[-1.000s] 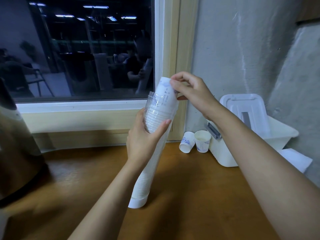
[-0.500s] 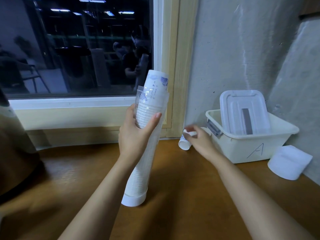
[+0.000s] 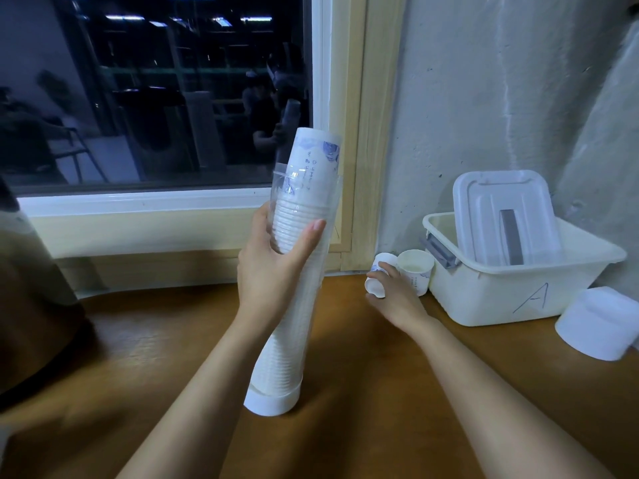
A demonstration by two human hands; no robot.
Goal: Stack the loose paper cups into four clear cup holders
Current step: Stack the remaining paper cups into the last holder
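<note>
A tall clear cup holder full of stacked white paper cups stands tilted on the wooden table, its white base cap on the surface. My left hand grips the holder near its upper part. The topmost cup, white with blue print, sticks out above the holder's rim. By the wall lie two loose cups: one on its side and one upright. My right hand curls its fingers round the cup lying on its side.
A white plastic bin marked "A" sits at the right against the wall, its lid leaning inside. A white roll-like object lies at the far right. A dark rounded appliance stands at the left. A window is behind.
My right hand left the top of the stack, dropped to the loose cups by the wall and took hold of the one lying on its side. The left hand keeps holding the holder.
</note>
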